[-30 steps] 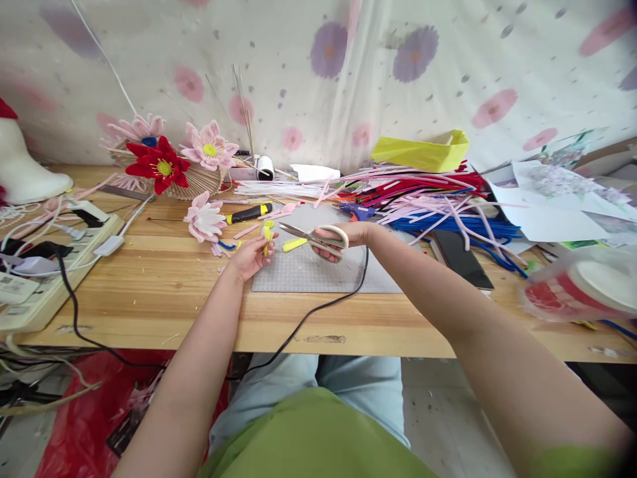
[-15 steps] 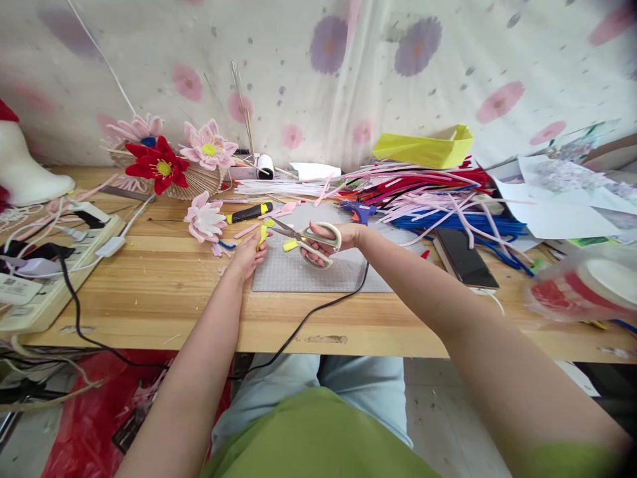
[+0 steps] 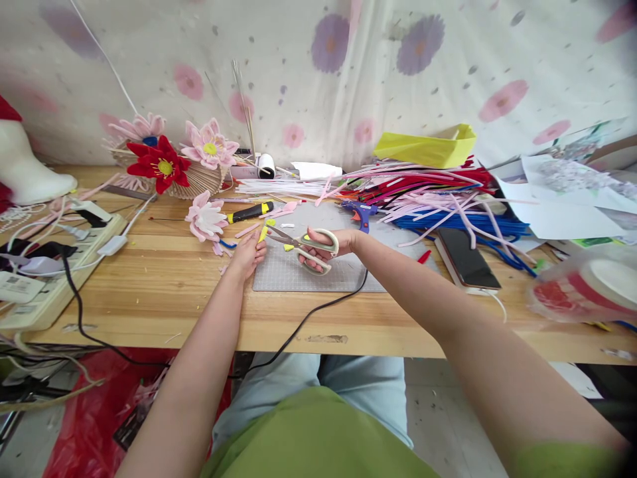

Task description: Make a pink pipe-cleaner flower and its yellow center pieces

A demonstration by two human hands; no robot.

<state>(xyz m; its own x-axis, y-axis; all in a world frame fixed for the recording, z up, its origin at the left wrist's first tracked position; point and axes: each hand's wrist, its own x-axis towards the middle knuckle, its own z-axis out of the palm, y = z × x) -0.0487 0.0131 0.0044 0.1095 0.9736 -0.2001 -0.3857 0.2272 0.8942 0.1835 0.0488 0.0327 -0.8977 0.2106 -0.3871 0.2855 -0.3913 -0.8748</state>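
Observation:
My right hand (image 3: 323,249) grips beige-handled scissors (image 3: 298,243) over a grey cutting mat (image 3: 318,272). The blades point left, slightly apart, toward a short yellow pipe-cleaner piece (image 3: 263,232). My left hand (image 3: 249,252) pinches that yellow piece at the mat's left edge. Another yellow scrap (image 3: 288,247) lies on the mat under the scissors. A pink pipe-cleaner flower (image 3: 205,219) lies just left of my left hand.
A heap of pink, red and blue pipe cleaners (image 3: 438,199) fills the right. A blue glue gun (image 3: 361,212), a phone (image 3: 466,260), a yellow-black knife (image 3: 249,212), a power strip (image 3: 50,279), a flower basket (image 3: 169,166) and a black cable (image 3: 308,318) surround the mat.
Both hands have moved closer together. The scissors shifted left and their tips now reach the yellow piece; my left hand turned from palm-up to pinching it low on the table.

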